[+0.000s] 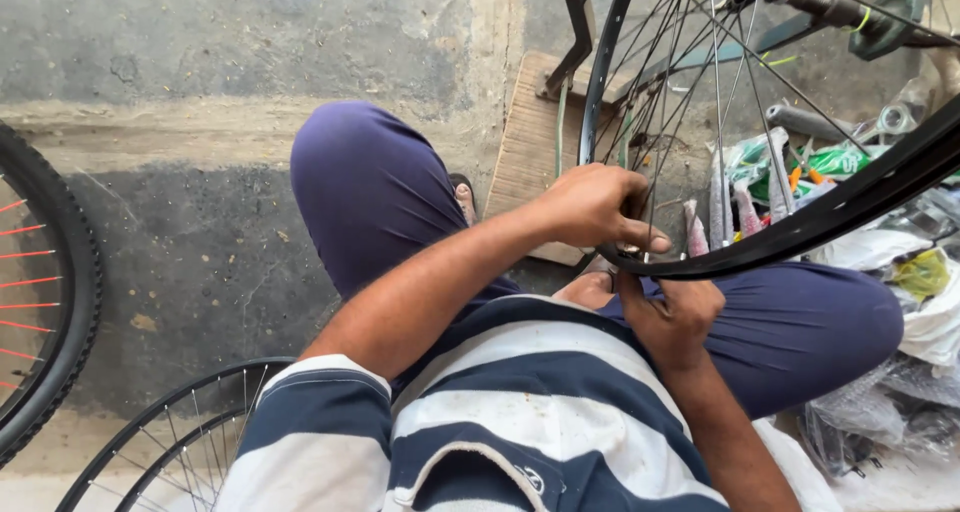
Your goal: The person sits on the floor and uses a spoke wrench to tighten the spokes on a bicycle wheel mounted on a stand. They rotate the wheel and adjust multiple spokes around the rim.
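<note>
Hands meet at the near edge of the bicycle wheel rim [700, 264] resting over your lap: your left hand [598, 207] curls closed over its top, your right hand [675, 317] pinches it from below. Wooden board [525, 152] lies behind, bare rim [175, 442] at left.

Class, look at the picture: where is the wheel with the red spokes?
The wheel with red spokes stands at the far left edge, left of the person's knee, above a bare black rim on the floor.
</note>
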